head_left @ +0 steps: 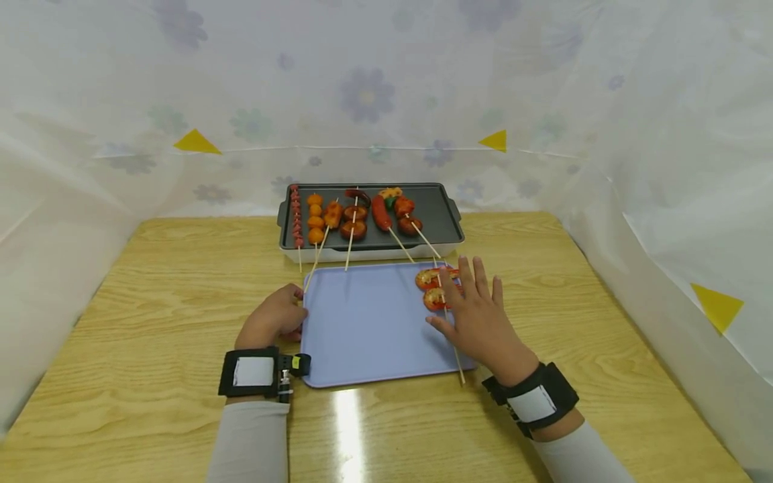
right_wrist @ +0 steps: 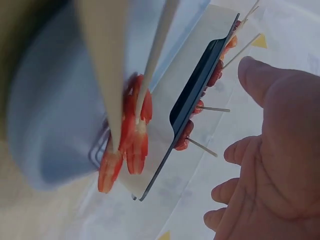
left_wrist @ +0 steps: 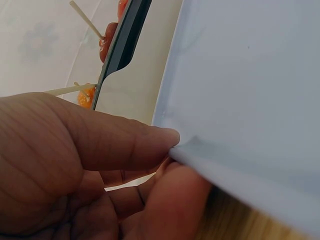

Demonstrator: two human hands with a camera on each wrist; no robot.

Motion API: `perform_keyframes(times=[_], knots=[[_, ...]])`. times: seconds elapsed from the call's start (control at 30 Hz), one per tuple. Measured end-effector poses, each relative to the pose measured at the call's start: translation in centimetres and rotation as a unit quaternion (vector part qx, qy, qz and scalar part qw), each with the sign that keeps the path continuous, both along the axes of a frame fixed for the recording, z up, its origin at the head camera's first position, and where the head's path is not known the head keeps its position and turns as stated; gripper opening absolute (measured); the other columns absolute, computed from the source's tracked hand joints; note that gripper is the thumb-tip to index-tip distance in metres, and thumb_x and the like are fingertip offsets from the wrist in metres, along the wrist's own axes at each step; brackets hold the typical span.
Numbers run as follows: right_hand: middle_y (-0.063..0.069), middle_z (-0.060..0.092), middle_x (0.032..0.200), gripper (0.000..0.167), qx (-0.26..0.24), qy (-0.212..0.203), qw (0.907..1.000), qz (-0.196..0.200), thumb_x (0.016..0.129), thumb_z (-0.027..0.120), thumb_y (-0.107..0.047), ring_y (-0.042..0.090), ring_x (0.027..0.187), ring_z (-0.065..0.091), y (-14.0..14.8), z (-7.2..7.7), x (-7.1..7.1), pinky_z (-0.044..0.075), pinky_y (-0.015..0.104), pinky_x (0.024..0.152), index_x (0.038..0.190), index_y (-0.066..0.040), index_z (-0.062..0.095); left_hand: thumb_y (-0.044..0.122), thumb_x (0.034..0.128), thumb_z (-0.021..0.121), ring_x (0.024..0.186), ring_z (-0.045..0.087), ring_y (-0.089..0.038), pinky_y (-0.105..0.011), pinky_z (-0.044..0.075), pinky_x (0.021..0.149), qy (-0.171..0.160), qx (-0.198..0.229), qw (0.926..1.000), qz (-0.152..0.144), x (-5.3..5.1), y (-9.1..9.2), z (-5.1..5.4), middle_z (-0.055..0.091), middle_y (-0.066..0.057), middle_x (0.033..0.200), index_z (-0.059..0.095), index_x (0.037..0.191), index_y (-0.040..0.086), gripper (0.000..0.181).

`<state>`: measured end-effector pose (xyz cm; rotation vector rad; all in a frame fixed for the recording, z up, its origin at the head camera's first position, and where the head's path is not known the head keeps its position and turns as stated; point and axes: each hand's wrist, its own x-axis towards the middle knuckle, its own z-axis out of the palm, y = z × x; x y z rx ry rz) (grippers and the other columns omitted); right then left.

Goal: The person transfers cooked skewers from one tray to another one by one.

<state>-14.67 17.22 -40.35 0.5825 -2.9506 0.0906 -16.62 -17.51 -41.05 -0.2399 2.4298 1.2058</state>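
Observation:
My left hand [head_left: 274,316] pinches the left rim of a pale lavender tray [head_left: 368,329] between thumb and fingers, as the left wrist view shows up close. On the tray's right side lie shrimp skewers [head_left: 432,299]; two wooden sticks with red-orange shrimp [right_wrist: 136,155] appear in the right wrist view. One stick extends past the tray's front edge. My right hand [head_left: 481,325] is held over that side with fingers spread and nothing gripped, covering part of the shrimp in the head view. In the right wrist view its fingers stand apart from the skewers.
Behind the tray stands a dark grill pan [head_left: 431,211] on a white base. Several skewers lie on it, among them orange balls [head_left: 315,220], a red sausage [head_left: 380,213] and mushrooms [head_left: 353,230], sticks overhanging the front. A wooden table [head_left: 151,322] and floral curtains surround everything.

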Motion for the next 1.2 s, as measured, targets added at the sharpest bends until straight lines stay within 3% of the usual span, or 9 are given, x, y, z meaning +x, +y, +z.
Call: perform_keyframes(times=[0.23, 0.53, 0.73, 1.0, 1.2], knots=[[0.027, 0.006, 0.161, 0.087, -0.010, 0.015, 0.9997, 0.016, 0.092, 0.065, -0.048, 0.046, 0.147, 0.002, -0.3, 1.7, -1.2, 0.016, 0.070, 0.110, 0.155, -0.003, 0.026, 0.002, 0.0933, 0.050, 0.065, 0.057, -0.022, -0.029, 0.053, 0.054, -0.001, -0.001, 1.0000, 0.000, 0.0, -0.1, -0.1, 0.054, -0.017, 0.088, 0.042, 0.133, -0.003, 0.040], [0.031, 0.009, 0.159, 0.079, -0.047, -0.024, 0.9983, 0.024, 0.095, 0.064, -0.042, 0.050, 0.146, 0.005, -0.2, 3.9, -2.6, 0.021, 0.070, 0.109, 0.153, 0.000, 0.031, 0.001, 0.0923, 0.050, 0.063, 0.057, -0.021, -0.028, 0.053, 0.053, 0.006, -0.003, 1.0000, 0.000, -0.1, 0.0, 0.0, 0.055, -0.017, 0.087, 0.043, 0.132, -0.003, 0.041], [0.033, 0.015, 0.157, 0.076, -0.061, -0.015, 0.9974, 0.035, 0.095, 0.065, -0.039, 0.051, 0.144, 0.012, -0.3, 4.2, -4.1, 0.026, 0.066, 0.109, 0.149, 0.005, 0.035, 0.001, 0.0919, 0.050, 0.063, 0.057, -0.021, -0.028, 0.053, 0.053, 0.003, 0.002, 1.0000, 0.003, -0.2, 0.0, -0.1, 0.055, -0.016, 0.087, 0.043, 0.132, -0.003, 0.041], [0.033, 0.038, 0.146, 0.060, -0.076, 0.027, 0.9959, 0.042, 0.098, 0.061, -0.031, 0.048, 0.134, 0.037, -0.9, 4.1, -6.2, 0.038, 0.059, 0.106, 0.140, 0.009, 0.045, 0.002, 0.0925, 0.050, 0.064, 0.057, -0.022, -0.028, 0.053, 0.054, -0.001, -0.001, 1.0000, 0.004, -0.3, 0.0, -0.2, 0.055, -0.017, 0.088, 0.043, 0.133, -0.002, 0.041], [0.028, 0.054, 0.130, 0.047, -0.112, 0.011, 0.9929, 0.039, 0.100, 0.059, -0.020, 0.043, 0.118, 0.054, -1.8, 4.9, -7.8, 0.045, 0.054, 0.098, 0.135, 0.010, 0.051, 0.001, 0.0920, 0.050, 0.064, 0.057, -0.022, -0.029, 0.053, 0.054, 0.001, -0.002, 1.0000, 0.003, -0.2, 0.0, -0.1, 0.054, -0.016, 0.087, 0.043, 0.133, -0.003, 0.041]])
